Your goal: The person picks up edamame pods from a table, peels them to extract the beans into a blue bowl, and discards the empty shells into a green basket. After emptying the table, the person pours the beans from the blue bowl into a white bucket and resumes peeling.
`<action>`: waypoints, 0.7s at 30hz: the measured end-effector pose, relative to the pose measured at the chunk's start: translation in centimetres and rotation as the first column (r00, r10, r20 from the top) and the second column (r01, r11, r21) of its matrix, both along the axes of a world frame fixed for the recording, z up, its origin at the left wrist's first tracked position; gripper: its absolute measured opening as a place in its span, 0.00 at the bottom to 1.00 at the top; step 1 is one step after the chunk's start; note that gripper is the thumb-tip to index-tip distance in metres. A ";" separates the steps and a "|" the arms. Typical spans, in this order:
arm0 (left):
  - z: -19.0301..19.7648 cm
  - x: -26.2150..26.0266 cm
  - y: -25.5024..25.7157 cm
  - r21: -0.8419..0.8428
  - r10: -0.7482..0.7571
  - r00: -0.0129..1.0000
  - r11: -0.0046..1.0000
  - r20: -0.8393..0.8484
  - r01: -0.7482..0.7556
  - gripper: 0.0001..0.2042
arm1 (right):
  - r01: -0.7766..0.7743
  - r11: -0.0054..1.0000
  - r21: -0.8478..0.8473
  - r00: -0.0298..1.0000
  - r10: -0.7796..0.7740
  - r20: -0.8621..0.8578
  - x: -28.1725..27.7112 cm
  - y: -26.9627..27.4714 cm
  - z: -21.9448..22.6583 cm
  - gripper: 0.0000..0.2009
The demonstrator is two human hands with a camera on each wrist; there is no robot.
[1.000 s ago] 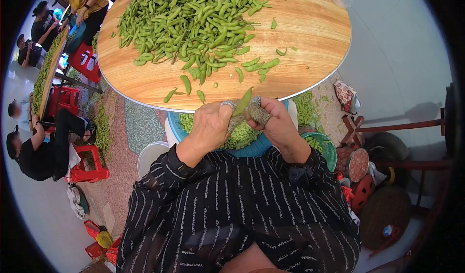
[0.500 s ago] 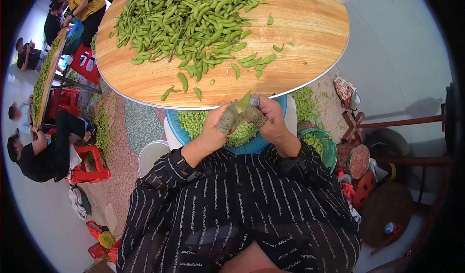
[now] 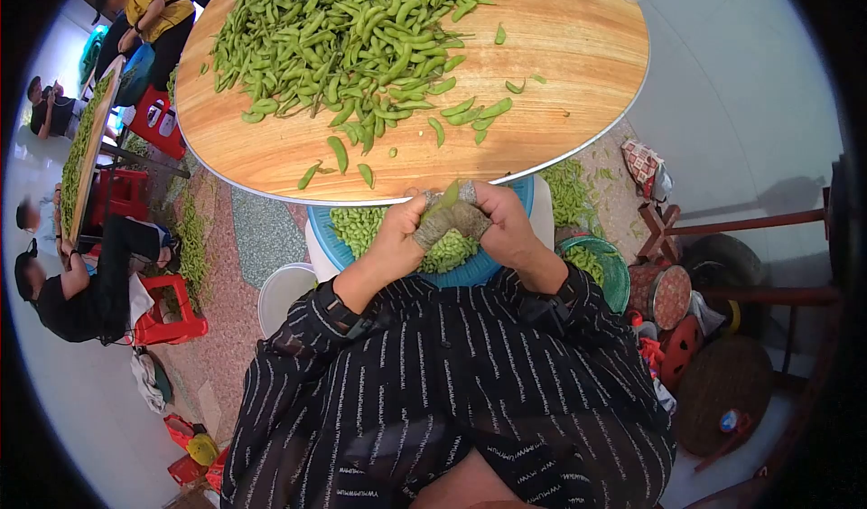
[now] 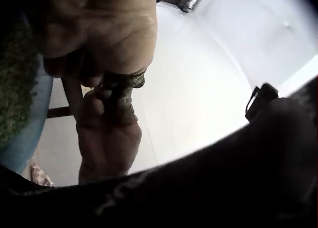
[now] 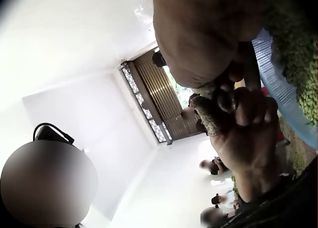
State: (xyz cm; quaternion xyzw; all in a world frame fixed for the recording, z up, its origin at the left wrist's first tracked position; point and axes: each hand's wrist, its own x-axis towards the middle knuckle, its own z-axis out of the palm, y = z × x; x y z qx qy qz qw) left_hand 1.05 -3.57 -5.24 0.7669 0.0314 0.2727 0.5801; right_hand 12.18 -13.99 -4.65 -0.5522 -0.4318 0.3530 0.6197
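Green edamame pod (image 3: 451, 194), pinched between our left hand (image 3: 397, 233) and right hand (image 3: 508, 227), both pressed together above the blue basin (image 3: 506, 269); risk: beans popping past its rim if squeezed off-centre.

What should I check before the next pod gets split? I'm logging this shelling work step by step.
1. Pod pinched between both hands: ok.
2. Left hand and right hand held over the blue basin: ok.
3. Wrapped fingers covered: ok.
4. Basin has room for more beans: cannot tell.
5. Unshelled pods on the round table within reach: ok, likely.
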 end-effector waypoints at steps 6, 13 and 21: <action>-0.8 -2.0 1.0 -0.944 -0.437 0.897 0.317 -0.064 0.087 0.16 | -0.135 0.983 0.128 0.988 0.123 0.098 0.1 -0.2 -0.6 0.07; -0.5 -2.5 0.2 -0.674 -0.325 0.889 0.738 -0.324 0.024 0.14 | -0.039 0.992 -0.118 0.998 0.033 -0.053 -0.2 -0.7 -2.2 0.04; -2.4 -3.2 0.8 -0.562 -0.287 0.842 0.827 -0.458 -0.024 0.08 | 0.005 0.985 -0.173 0.997 0.009 0.080 -0.8 -0.5 -3.4 0.04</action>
